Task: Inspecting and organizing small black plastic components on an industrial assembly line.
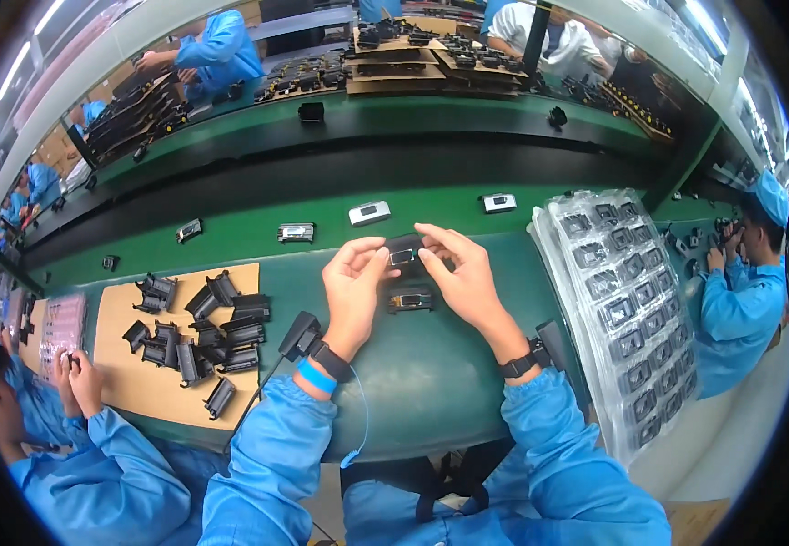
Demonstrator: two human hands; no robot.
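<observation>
Between my two hands is a small black rectangular part (pixel 402 257) with a light-edged frame, raised just above the green work mat. My left hand (pixel 354 284) pinches its left side with thumb and fingers. From the other side my right hand (pixel 463 278) grips the right edge, thumb toward the frame. Directly below, on the mat, lies a black housing (pixel 411 299) with its inner parts showing. Fingers partly cover the held part, so its full shape is hidden.
Several black plastic housings (pixel 190 350) lie on a brown cardboard sheet (pixel 126 364) at left. To the right stands a stack of clear plastic trays (pixel 613 309) holding dark frames. Along the green line at the back sit white-topped devices (pixel 369 213). Co-workers (pixel 742 291) flank both sides.
</observation>
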